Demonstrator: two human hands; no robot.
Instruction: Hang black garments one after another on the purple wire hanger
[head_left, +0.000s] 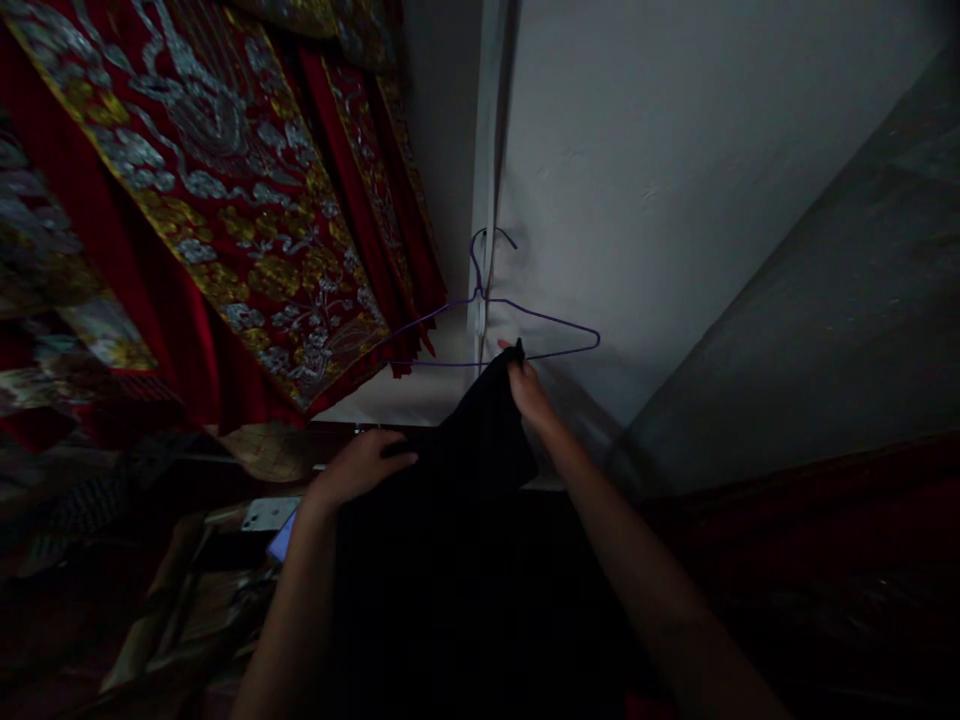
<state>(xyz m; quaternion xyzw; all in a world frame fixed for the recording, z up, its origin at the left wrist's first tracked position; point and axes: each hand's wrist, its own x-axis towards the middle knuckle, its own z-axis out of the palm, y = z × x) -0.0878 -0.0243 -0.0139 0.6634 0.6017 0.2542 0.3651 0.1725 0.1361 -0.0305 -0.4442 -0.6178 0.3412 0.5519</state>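
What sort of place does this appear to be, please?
Possibly an indoor costume or dressing room: red embroidered fabrics hang near a purple hanger, and black cloth is being handled.

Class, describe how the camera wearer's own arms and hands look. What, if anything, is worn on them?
The left hand and right hand are both ungloved. The left forearm and right forearm are bare as far as they show, tapering toward the wrists, with no sleeve, watch or bracelet visible. No rings or markings can be made out in the dim light.
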